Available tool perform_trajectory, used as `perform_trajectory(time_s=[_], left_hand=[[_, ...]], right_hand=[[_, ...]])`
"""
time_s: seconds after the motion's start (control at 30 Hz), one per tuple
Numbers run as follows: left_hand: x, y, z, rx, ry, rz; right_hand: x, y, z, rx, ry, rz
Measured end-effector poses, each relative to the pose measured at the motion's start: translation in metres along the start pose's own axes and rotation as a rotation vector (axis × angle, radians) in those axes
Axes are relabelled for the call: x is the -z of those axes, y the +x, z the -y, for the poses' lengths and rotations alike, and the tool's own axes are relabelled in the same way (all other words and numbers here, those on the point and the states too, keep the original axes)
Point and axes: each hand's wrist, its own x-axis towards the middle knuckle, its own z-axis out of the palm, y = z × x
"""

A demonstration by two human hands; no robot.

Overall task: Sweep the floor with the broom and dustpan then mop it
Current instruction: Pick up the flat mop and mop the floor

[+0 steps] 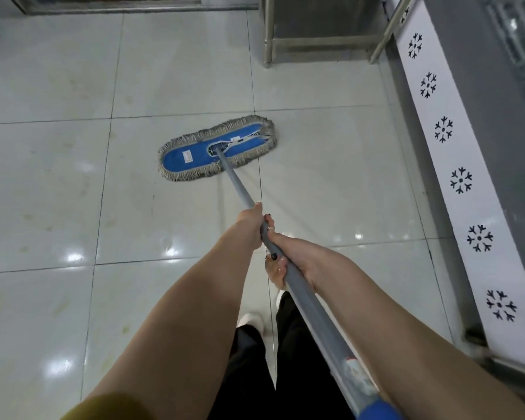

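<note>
Nearest us, the grey mop handle [311,312] rises from its blue end grip at the lower edge and slants away over our black trousers [255,377] and one white shoe [252,319]. Our right hand [311,259] comes first along the pole, with its fingers curled round the shaft from below and the thumb side on top. Just beyond it, almost touching, our left hand [250,224] wraps the handle too, its dark-painted fingertips showing on the right of the pole. So both hands are closed tight on the mop handle, close together on its middle stretch.

Past the hands the pole runs down to the mop head [191,157], a flat blue pad with a grey fringe. It lies flat on the glossy pale tiled floor [58,177], angled, with its right end further from us. Beyond it, at upper right, stand the legs of a steel stand [319,40]. Along the right runs a white panel [482,219] with dark snowflake marks.
</note>
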Motion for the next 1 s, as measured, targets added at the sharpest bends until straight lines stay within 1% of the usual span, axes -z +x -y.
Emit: perform_trajectory(time_s=[0.23, 0.37, 0.63, 0.77, 1.0], left_hand=[[0.036, -0.041, 0.068, 0.018, 0.060, 0.041], [0.049, -0.058, 0.107, 0.036, 0.074, 0.025], [0.066, -0.092, 0.199, 0.037, 0.094, 0.022], [0.073, -0.116, 0.253, 0.020, 0.084, 0.040], [0.096, -0.141, 0.310, 0.050, 0.082, 0.056]], right_hand=[[0.010, -0.014, -0.084, -0.040, 0.044, -0.008], [0.022, -0.018, -0.128, -0.064, 0.035, -0.005], [0.061, -0.028, -0.221, -0.041, 0.059, 0.015], [0.082, -0.042, -0.272, -0.040, 0.011, -0.015], [0.093, -0.056, -0.335, -0.062, 0.030, -0.005]])
